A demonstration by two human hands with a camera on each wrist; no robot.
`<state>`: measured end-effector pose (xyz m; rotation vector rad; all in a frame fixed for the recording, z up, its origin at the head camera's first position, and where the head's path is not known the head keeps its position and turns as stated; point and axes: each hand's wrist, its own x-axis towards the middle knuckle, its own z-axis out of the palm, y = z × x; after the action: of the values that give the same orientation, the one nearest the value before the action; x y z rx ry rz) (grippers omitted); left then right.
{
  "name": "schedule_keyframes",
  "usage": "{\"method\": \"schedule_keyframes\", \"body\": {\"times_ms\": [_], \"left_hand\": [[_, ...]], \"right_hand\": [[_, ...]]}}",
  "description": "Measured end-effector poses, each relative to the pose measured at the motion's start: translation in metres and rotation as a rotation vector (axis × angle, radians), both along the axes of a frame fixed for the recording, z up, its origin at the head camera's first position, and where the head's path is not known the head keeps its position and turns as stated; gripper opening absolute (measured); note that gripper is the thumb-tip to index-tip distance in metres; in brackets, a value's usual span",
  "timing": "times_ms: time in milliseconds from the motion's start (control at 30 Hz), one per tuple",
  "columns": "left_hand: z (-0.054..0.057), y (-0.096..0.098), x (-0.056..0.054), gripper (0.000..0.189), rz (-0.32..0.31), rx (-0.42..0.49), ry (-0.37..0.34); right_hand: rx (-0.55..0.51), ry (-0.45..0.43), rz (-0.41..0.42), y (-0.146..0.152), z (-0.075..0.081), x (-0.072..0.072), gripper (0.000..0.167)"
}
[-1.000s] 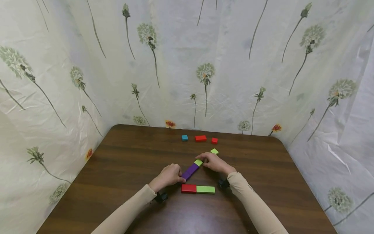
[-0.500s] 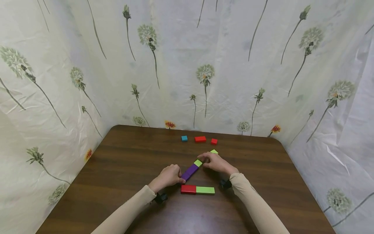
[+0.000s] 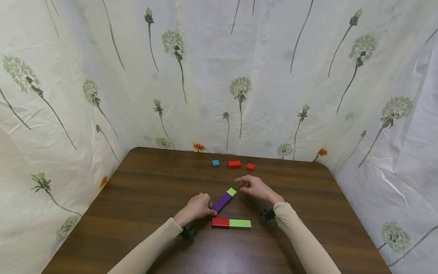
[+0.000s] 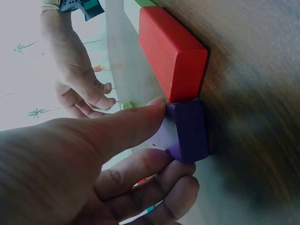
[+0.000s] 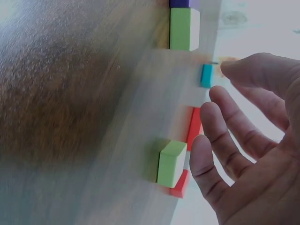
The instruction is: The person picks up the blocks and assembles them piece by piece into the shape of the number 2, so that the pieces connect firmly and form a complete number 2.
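Two purple blocks (image 3: pixel 222 202) and a small green block (image 3: pixel 231 191) form a slanting row on the table. My left hand (image 3: pixel 195 207) pinches the near purple block (image 4: pixel 193 131) between thumb and fingers at the row's lower end. Close by that end lies a red block (image 3: pixel 220 223) joined end to end with a longer green block (image 3: pixel 240 224). My right hand (image 3: pixel 257 189) hovers just beyond the row's far end, its fingers bent loosely and apart, holding nothing. A separate small green block (image 5: pixel 171 164) stands near its fingers in the right wrist view; the hand hides it from the head camera.
Along the back of the brown table (image 3: pixel 164 171) lie a blue block (image 3: pixel 215 163), a red block (image 3: pixel 234 164) and a small red block (image 3: pixel 250 166). A flower-patterned curtain (image 3: pixel 205 76) surrounds the table's back and sides.
My right hand has drawn away from the row's green end, slightly right and farther back, now covering the separate green block. My left hand has stayed at the purple block.
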<state>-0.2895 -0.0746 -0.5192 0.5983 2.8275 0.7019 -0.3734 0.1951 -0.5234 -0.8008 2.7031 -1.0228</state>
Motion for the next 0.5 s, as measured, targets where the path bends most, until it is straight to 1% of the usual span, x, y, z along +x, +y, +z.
{"method": "schedule_keyframes", "body": {"times_ms": [233, 400, 500], "left_hand": [[-0.001, 0.001, -0.002, 0.056, 0.004, -0.001, -0.001], [-0.003, 0.001, -0.002, 0.055, 0.003, -0.004, 0.008], [-0.003, 0.001, -0.002, 0.054, 0.002, -0.008, 0.019]], "right_hand": [[-0.016, 0.025, -0.023, 0.010, -0.003, -0.005, 0.037], [-0.014, 0.019, -0.054, 0.018, -0.001, -0.007, 0.039], [-0.030, 0.032, -0.067, 0.023, 0.001, -0.007, 0.039]]}}
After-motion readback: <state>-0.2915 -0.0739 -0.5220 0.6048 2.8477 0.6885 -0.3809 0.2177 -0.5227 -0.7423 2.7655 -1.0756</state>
